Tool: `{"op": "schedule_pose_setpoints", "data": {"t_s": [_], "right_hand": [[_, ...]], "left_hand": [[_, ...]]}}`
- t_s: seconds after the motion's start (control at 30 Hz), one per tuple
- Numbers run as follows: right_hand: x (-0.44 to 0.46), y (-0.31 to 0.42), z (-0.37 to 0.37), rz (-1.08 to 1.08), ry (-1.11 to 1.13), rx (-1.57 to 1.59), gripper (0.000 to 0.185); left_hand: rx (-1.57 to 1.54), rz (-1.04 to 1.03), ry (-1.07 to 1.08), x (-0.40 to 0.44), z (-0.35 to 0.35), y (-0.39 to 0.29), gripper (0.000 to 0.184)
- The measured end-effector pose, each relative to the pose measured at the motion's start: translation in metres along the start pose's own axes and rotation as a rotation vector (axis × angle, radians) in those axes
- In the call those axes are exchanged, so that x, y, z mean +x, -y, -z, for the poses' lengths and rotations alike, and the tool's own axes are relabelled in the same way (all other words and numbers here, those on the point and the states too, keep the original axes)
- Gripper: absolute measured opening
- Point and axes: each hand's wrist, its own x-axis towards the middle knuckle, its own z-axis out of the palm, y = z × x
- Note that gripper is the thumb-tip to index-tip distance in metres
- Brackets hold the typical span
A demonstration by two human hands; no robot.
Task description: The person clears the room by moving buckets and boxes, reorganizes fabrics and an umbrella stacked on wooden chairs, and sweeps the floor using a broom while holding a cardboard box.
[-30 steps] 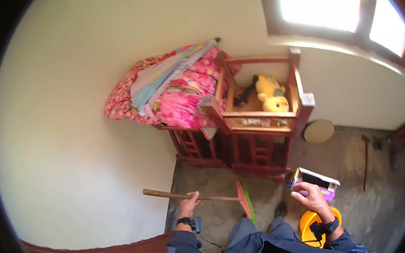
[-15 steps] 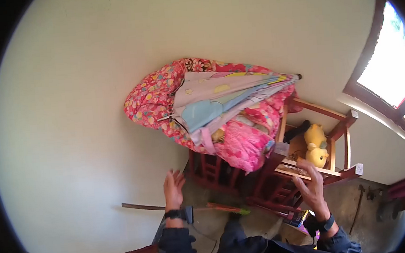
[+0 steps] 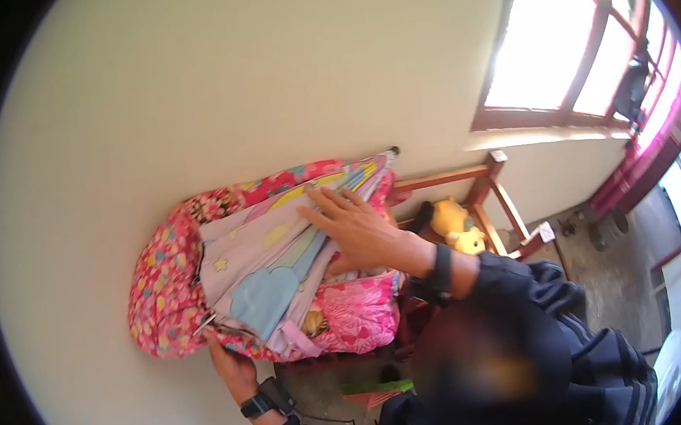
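Observation:
A folded pastel umbrella (image 3: 234, 220) with a star and cloud print lies on top of a pink patterned cloth bundle (image 3: 165, 296). My right hand (image 3: 358, 231) rests on the umbrella with its fingers spread. My left hand (image 3: 235, 370) is at the bundle's lower left edge, close to the umbrella's thin metal shaft end (image 3: 204, 325). Its fingertips are hidden at the cloth's edge, so its grip does not show. A pink strap (image 3: 300, 339) hangs across the bundle's front.
Wooden furniture with upright legs (image 3: 495, 170) stands right of the bundle, holding a yellow plush toy (image 3: 456, 224). A pale wall (image 3: 191, 104) rises behind, with a bright window (image 3: 549, 40) at upper right. A green-edged object (image 3: 376, 388) lies on the floor below.
Both hands have moved up to the bundle: the right onto the umbrella, the left to the bundle's lower left edge. The view has shifted right, showing more of the window and room.

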Motion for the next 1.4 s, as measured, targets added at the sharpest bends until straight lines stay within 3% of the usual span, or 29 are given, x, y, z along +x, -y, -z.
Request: {"op": "schedule_pose_setpoints", "data": {"t_s": [0.03, 0.13, 0.17, 0.27, 0.3, 0.33, 0.4, 0.43, 0.5, 0.53, 0.6, 0.73, 0.9, 0.97, 1.4], "right_hand": [[0.009, -0.007, -0.009, -0.002, -0.013, -0.039, 0.1], [0.023, -0.007, -0.023, -0.009, 0.055, -0.021, 0.101], [0.023, -0.004, -0.027, 0.007, 0.028, -0.021, 0.093], [0.02, 0.001, -0.034, 0.039, -0.088, 0.023, 0.069], [0.018, 0.002, -0.035, 0.032, -0.134, 0.083, 0.061], [0.017, 0.004, -0.032, 0.026, -0.18, 0.147, 0.053], [0.009, 0.012, -0.007, -0.011, -0.278, 0.203, 0.055], [0.002, 0.014, 0.009, -0.03, -0.332, 0.227, 0.057], [-0.005, 0.017, 0.034, -0.05, -0.509, 0.289, 0.056], [-0.01, 0.017, 0.049, -0.056, -0.6, 0.314, 0.056], [-0.014, 0.015, 0.078, -0.036, -0.829, 0.333, 0.047], [-0.028, 0.0, 0.126, -0.04, -0.949, 0.322, 0.042], [-0.053, -0.005, 0.162, -0.067, -1.057, 0.597, 0.032], [-0.047, -0.014, 0.166, 0.064, -1.24, 0.541, 0.034], [-0.107, -0.031, 0.258, 0.076, -1.267, 0.389, 0.033]], "left_hand": [[0.014, -0.008, 0.035, 0.003, 0.001, -0.002, 0.037], [0.083, -0.056, -0.145, 0.022, -0.001, -0.004, 0.025], [0.084, -0.077, -0.189, 0.017, -0.016, -0.006, 0.019], [0.712, -0.831, -0.125, 0.018, -0.035, 0.008, 0.023], [0.09, -0.245, 0.069, 0.022, -0.03, -0.023, 0.029], [0.139, -0.342, 0.06, 0.012, -0.053, -0.041, 0.032], [0.236, -0.543, 0.032, -0.008, -0.127, -0.065, 0.037], [0.653, -0.996, -0.073, -0.016, -0.158, -0.07, 0.039], [0.595, -1.076, -0.063, -0.025, -0.205, -0.095, 0.041], [0.12, -0.683, 0.045, -0.029, -0.228, -0.11, 0.042], [0.046, -0.68, 0.147, -0.048, -0.292, -0.129, 0.042], [0.186, -0.862, 0.266, -0.06, -0.372, -0.167, 0.044], [0.277, -0.939, 0.329, -0.054, -0.399, -0.192, 0.042], [0.298, -0.959, 0.339, -0.057, -0.405, -0.198, 0.041], [0.465, -1.128, 0.305, -0.102, -0.423, -0.244, 0.036]]}}
